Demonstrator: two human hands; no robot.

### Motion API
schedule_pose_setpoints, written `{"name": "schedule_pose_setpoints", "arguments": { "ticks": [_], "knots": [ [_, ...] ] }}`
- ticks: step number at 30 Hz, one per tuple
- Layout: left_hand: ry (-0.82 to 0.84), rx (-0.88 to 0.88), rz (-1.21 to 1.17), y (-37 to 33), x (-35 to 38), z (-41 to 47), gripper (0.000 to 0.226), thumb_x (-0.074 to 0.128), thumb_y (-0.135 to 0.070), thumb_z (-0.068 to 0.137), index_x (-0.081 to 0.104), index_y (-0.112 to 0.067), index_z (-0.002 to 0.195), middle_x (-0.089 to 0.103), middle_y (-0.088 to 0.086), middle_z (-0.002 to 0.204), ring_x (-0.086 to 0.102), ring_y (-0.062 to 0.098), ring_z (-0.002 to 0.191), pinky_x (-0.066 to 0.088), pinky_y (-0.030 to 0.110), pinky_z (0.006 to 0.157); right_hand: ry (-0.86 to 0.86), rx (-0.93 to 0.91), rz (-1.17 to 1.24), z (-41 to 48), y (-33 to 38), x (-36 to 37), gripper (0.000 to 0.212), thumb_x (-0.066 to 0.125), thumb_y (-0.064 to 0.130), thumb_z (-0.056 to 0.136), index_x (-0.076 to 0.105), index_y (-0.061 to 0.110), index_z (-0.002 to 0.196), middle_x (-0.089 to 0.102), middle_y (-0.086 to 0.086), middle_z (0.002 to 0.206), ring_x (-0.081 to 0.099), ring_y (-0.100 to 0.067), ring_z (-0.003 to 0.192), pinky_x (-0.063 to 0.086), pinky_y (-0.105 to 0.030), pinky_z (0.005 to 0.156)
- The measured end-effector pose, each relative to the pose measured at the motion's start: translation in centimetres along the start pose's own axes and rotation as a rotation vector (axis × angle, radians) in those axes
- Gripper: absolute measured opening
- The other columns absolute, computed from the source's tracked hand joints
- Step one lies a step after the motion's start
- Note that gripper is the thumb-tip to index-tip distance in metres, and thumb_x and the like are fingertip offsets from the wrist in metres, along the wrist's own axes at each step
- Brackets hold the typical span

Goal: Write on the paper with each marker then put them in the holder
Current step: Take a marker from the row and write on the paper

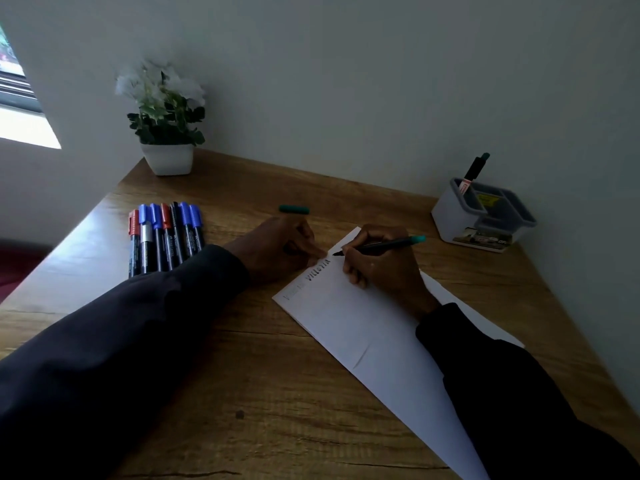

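Wooden desk [242, 358] bore our paper [363, 323]; our right hand [381, 265] gripped the green marker [384, 244], tip at its edge, while our left hand [277, 247], fingers relaxed, pinned it just beside. Easing that press could skid the sheet, smearing ink.

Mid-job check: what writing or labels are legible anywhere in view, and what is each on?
"VICTORIA", roughly, middle letters unclear: dark handwriting on the paper, by the tip of the held marker.
Paler word beside it: too faint to read.
Barrel print on the row of markers: too small.
Yellow sticker and front label on the holder: blurred.
Red-and-white label on the marker in the holder: unreadable.
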State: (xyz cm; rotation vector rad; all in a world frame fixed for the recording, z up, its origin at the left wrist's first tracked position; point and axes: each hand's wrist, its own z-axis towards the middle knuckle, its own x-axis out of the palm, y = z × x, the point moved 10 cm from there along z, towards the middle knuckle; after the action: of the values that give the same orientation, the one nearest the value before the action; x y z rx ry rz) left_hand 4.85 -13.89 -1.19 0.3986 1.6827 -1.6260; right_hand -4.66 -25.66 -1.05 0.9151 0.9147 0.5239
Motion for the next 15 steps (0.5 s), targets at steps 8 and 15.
{"name": "schedule_pose_setpoints", "arguments": {
  "ticks": [8, 15],
  "knots": [
    [0.004, 0.04, 0.012, -0.13, 0.14, -0.06, 0.029, 0.065, -0.018, 0.09, 0.054, -0.045, 0.091, 0.055, -0.015, 0.106, 0.059, 0.008, 0.1, 0.051, 0.009, 0.073, 0.036, 0.07, -0.02, 0.1, -0.75, 0.39, 0.015, 0.069, 0.008, 0.094, 0.069, 0.008, 0.079, 0.071, -0.004, 0.065, 0.065, -0.013, 0.046, 0.053, -0.025, 0.043],
    [-0.013, 0.04, -0.022, -0.15, 0.08, -0.04, 0.036, 0.065, -0.017, 0.09, 0.049, -0.049, 0.086, 0.053, -0.021, 0.1, 0.059, 0.003, 0.094, 0.046, 0.002, 0.069, 0.047, 0.079, -0.025, 0.03, -0.45, 0.51, 0.014, 0.07, 0.009, 0.093, 0.07, 0.011, 0.08, 0.071, -0.006, 0.066, 0.066, -0.015, 0.048, 0.053, -0.024, 0.043]
  ]
}}
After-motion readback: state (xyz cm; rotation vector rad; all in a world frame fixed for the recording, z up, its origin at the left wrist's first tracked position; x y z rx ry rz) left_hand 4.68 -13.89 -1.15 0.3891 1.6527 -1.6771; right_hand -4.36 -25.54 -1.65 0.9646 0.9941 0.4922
